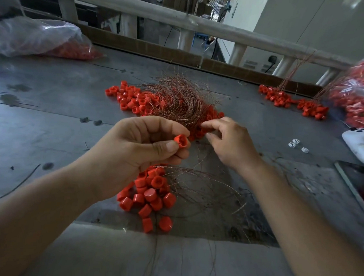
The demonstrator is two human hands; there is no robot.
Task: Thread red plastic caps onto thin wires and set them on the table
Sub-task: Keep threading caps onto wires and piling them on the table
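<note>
Lying at far left on the grey table (53, 103), a clear plastic bag (35, 39) holds red caps. Right of it, a far heap of caps (132, 100) sits under and beside a tangled bundle of thin copper-coloured wires (178, 100). Nearer the viewer, the left hand (139, 148) is raised above the table, thumb and curled fingers pinching a single red cap (181, 141) with its open end turned up and to the right. Below that hand, a near heap of caps (151, 195) rests on the table with loose wires trailing off to the right. The right hand (228, 144) reaches to the near end of the bundle with forefinger and thumb drawn close together. Whether a wire lies between them cannot be told. Farther right, two clusters of threaded caps (278, 97) lie with their wires rising behind. Small white pieces (295, 142), a white device (360, 143) and a second bag of caps (358, 97) occupy the right edge.
</note>
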